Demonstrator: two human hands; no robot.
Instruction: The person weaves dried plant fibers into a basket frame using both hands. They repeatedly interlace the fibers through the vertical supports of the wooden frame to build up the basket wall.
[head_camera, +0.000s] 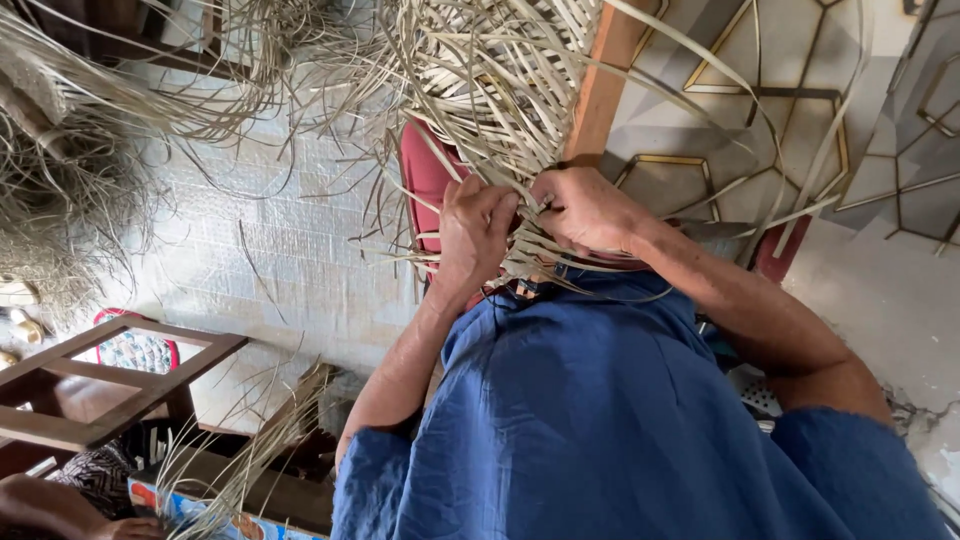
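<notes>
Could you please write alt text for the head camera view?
Two bare hands, left hand and right hand, pinch pale leaf strips at the edge of a woven mat. Below are blue sleeves; a wooden stool stands left.

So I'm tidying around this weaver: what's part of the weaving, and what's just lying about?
In use:
left hand
right hand
woven strip mat

Lying about:
wooden stool
loose fibre heap
bundle of strips

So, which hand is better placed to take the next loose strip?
Probably the left hand: its fingers already grip the loose strip ends, while the right hand presses on the woven mat.
</notes>
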